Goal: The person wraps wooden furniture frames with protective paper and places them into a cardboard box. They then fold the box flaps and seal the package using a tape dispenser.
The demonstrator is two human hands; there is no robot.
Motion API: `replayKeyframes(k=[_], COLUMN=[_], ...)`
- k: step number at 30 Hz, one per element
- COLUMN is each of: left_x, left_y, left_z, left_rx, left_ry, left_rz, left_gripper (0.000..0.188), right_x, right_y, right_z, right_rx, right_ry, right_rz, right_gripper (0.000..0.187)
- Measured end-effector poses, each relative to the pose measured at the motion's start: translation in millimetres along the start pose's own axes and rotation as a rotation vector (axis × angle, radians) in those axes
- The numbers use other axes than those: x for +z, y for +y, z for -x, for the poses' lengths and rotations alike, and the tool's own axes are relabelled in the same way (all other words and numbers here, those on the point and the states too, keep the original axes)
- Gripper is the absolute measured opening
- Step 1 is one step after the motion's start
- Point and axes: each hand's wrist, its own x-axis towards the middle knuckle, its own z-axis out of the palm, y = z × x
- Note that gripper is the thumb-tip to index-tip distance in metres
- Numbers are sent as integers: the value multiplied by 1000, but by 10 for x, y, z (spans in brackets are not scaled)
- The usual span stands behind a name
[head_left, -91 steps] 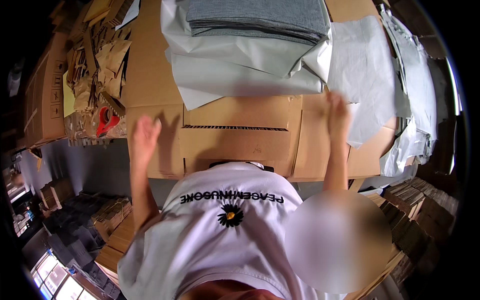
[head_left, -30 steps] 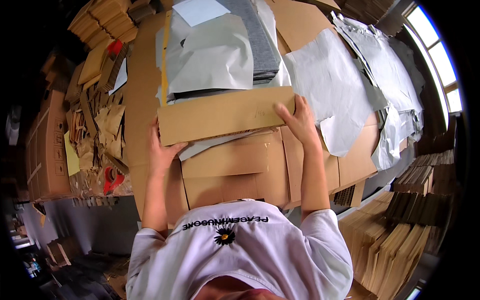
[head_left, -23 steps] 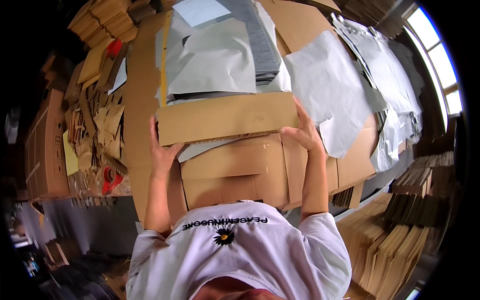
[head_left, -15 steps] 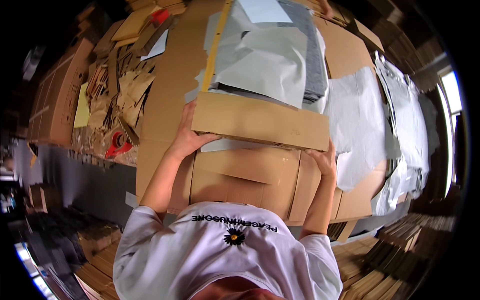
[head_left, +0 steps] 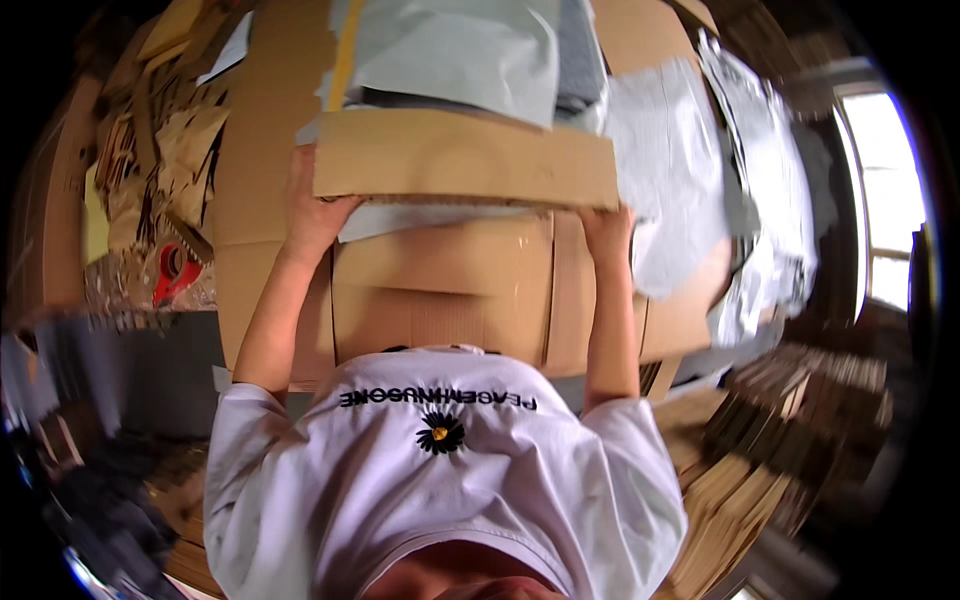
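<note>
A long, narrow cardboard piece [head_left: 465,160] lies crosswise in front of me, its corrugated near edge facing me. My left hand [head_left: 312,200] is closed on its left end, with the thumb along the near edge. At the right end my right hand [head_left: 605,228] grips the near corner; most of its fingers are hidden beneath or behind the piece. Just beyond it lies a stack of grey sheets under a whitish plastic sheet [head_left: 455,60]. A yellow strip [head_left: 345,55] runs along that stack's left side. Flat brown cardboard [head_left: 430,255] covers the table below my hands.
On the left stand a red tape dispenser [head_left: 177,272], crumpled brown paper scraps [head_left: 190,140] and a large carton [head_left: 40,200]. White plastic sheeting [head_left: 665,150] spreads to the right, beside a silvery wrapped bundle [head_left: 765,170]. Stacked flat cardboard [head_left: 740,480] sits at the lower right.
The view has shifted, so the table's things appear higher and further left. Both hands keep hold of the cardboard piece, which stays in front of the grey stack.
</note>
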Motion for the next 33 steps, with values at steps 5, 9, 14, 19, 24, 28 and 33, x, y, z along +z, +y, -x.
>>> replayKeyframes(k=[5,9,14,19,24,28,33], left_x=[-42,10,-76,-386,-464,-287,88], left_y=[-109,-139,-260,410,715,1022,1358], left_z=[-47,-66,8,71,128,-53,-360], left_rx=[32,-146,-288,-192,235,462,523], left_ry=[-53,-74,-99,-9,146,5,-338], left_rz=[-5,198,269,-50,-148,-300,-565], left_gripper=[64,60,81,104,101,106,106], right_x=[83,114,-39,-196,-619,-898,-623], right_y=[-53,-59,-293,-68,216,-24,283], right_z=[72,130,250,730,719,585,471], right_rx=[-65,0,169,249,387,382,269], right_ry=[121,125,43,189,451,471,180], right_rz=[-74,-166,-252,-364,-682,-722,-489], right_gripper=[33,39,73,90,78,69,47])
